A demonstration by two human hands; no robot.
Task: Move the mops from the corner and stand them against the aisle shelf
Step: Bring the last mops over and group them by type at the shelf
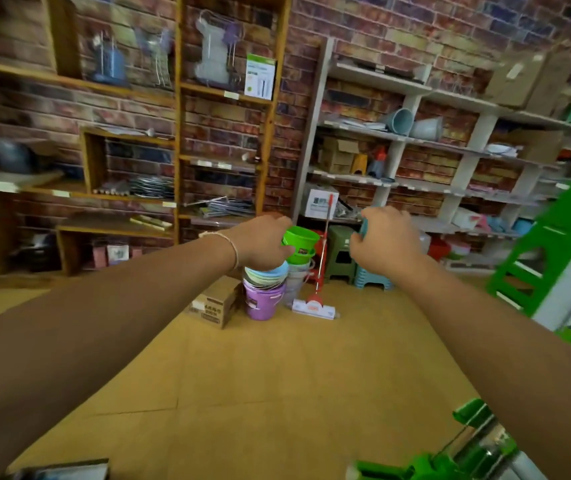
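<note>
In the head view, both arms reach forward toward the middle of the frame. The left hand (263,242) has its fingers curled, with the thumb against a green bucket (300,239) that tops a stack of buckets (266,289); whether it truly grips the bucket I cannot tell. The right hand (386,239) is clenched around a small blue object (363,227), too blurred to name. Between and beyond the hands, at center frame, 1 red-handled mop (319,265) stands upright in the corner, its white flat head (313,309) on the tan floor (277,375), just beside the buckets and in front of green stools (341,252). A cardboard box (215,304) sits left of the buckets. A white shelf (415,133) fills the upper right, a wooden shelf (180,109) the upper left, both against a brick wall (291,98).
</note>
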